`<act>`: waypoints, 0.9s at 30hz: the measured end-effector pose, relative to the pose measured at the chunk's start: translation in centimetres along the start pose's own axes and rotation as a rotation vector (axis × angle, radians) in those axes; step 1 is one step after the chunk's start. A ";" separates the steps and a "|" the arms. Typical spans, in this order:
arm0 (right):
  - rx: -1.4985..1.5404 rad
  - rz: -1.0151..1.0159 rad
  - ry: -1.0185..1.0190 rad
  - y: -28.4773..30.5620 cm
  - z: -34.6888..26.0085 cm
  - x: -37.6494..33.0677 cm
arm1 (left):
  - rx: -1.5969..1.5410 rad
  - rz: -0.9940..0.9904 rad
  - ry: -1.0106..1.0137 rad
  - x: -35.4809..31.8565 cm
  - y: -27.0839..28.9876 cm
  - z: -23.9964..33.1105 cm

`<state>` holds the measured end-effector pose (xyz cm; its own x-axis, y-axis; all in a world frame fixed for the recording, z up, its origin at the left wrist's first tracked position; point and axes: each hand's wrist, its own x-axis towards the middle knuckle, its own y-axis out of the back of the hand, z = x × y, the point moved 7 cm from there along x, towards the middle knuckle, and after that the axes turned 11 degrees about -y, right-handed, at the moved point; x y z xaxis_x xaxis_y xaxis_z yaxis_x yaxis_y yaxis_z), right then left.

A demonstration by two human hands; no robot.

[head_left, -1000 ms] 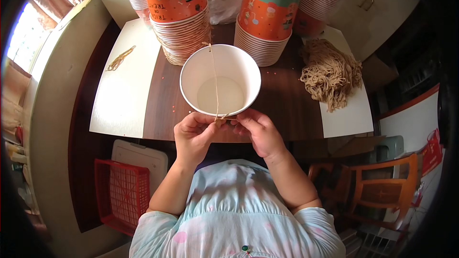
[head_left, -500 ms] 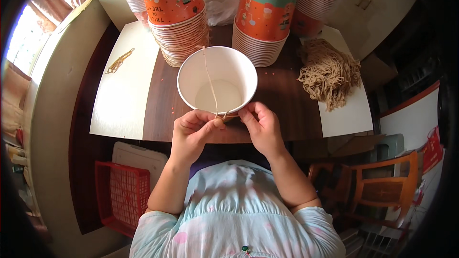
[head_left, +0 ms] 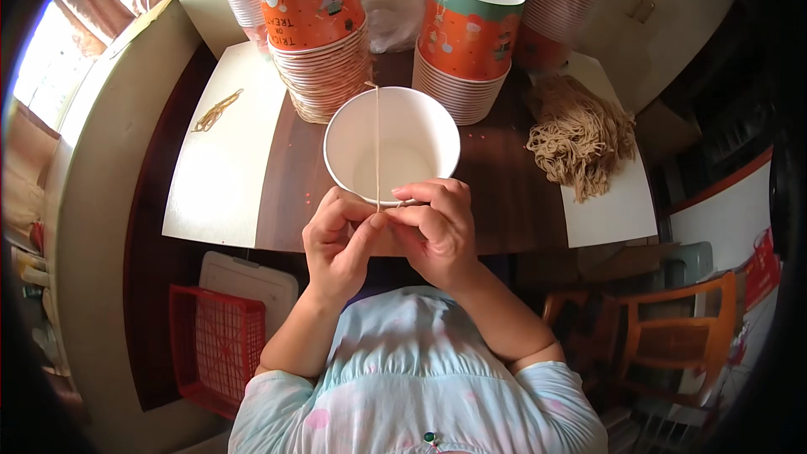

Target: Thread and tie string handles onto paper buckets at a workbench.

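Note:
A white-lined paper bucket (head_left: pixel 430 139) stands mouth up near the table's front edge. A thin tan string (head_left: pixel 378 134) runs taut across its mouth, from a knot at the far rim to my fingers at the near rim. My left hand (head_left: pixel 336 240) is closed, thumb and forefinger pinching the string just outside the near rim. Right beside it, my right hand (head_left: pixel 441 231) is also closed, its fingertips on the string and touching the rim. The string's end is mostly hidden by my fingers.
Behind stand an orange and green bucket stack wound with string (head_left: pixel 315 8) and another bucket stack (head_left: pixel 472 29). A tan string heap (head_left: pixel 580 139) lies at right; a few strands (head_left: pixel 218 109) lie at left. Below are a red basket (head_left: pixel 218 345) and a wooden chair (head_left: pixel 672 340).
My right hand has moved left along the rim, up against my left hand. The string now runs straighter across the mouth, and the bucket appears slightly farther right in view.

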<state>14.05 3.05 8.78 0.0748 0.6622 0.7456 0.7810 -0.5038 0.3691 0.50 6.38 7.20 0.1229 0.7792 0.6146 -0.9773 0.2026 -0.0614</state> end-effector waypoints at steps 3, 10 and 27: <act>-0.040 -0.046 -0.021 0.0 0.0 -0.1 | -0.158 0.010 0.013 0.3 -0.1 0.6; -0.119 -0.108 -0.044 0.0 1.1 -0.5 | -0.775 0.047 0.110 1.9 -0.3 -0.5; -0.767 -0.862 -0.471 -1.6 10.9 11.7 | -0.575 -0.505 -0.060 2.8 -0.5 0.8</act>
<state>20.44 17.65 10.83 0.0566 0.9919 -0.1133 0.1349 0.1048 0.9853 1.16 7.94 9.60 0.5052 0.4798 0.7173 -0.5596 0.8149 -0.1510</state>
